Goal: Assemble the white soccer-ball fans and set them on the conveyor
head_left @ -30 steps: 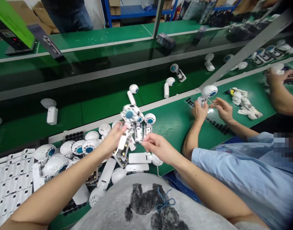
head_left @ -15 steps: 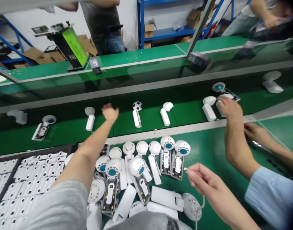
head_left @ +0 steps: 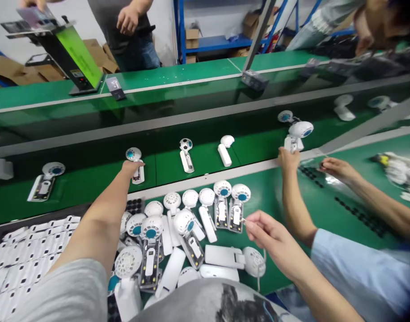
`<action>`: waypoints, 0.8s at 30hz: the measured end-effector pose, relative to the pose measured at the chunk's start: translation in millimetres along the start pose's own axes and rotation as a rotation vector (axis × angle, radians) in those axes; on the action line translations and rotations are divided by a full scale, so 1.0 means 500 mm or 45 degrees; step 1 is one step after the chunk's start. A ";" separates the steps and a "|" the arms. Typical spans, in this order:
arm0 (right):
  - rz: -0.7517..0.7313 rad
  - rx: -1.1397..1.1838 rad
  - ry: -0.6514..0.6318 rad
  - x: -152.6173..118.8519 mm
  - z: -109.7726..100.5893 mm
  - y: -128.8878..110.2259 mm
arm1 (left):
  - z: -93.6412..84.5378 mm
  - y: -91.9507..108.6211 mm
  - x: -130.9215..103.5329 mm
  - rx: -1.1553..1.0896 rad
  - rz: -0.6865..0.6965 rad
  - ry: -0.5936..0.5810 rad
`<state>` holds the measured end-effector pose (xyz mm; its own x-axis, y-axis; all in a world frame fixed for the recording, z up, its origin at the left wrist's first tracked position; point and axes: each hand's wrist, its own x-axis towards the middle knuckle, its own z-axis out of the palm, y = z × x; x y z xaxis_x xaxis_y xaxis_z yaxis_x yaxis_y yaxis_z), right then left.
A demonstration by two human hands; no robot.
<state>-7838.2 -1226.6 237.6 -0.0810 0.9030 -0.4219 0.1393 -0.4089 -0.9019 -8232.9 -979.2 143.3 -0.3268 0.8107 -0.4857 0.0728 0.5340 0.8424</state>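
Observation:
My left hand (head_left: 132,168) reaches over the green belt and is closed on a small white handheld fan (head_left: 138,175), whose round head with a blue centre faces up; my fingers partly hide its handle. Nearer me, my right hand (head_left: 267,230) pinches the thin end of a white cable (head_left: 265,256), its small metal tip pointing left. That tip is close to an open-cased fan (head_left: 236,214) on the green table; I cannot tell if they touch. Several more white fans (head_left: 209,223) lie below and between my hands, some with clear-framed handles showing.
Trays of white casing parts (head_left: 33,250) fill the lower left. On the belt (head_left: 167,165) lie other fans, including a football-patterned one (head_left: 186,144). At right, a co-worker's hand (head_left: 289,158) holds a fan; another hand (head_left: 339,169) is near black dots. A green-sided device (head_left: 79,56) stands beyond.
My left hand was open above the belt; now it is lower and closed on a fan. My right hand keeps its pinch on the cable. A co-worker has raised a fan at right.

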 end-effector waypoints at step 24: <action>-0.432 -0.228 -0.005 -0.095 0.050 -0.032 | 0.271 -0.003 -0.626 -0.272 0.251 -1.003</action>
<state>-7861.5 -1266.6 269.8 -0.1556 0.9825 -0.1028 0.2744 -0.0570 -0.9599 -8003.1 -1201.3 262.3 0.4329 0.8571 -0.2793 -0.1462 0.3725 0.9164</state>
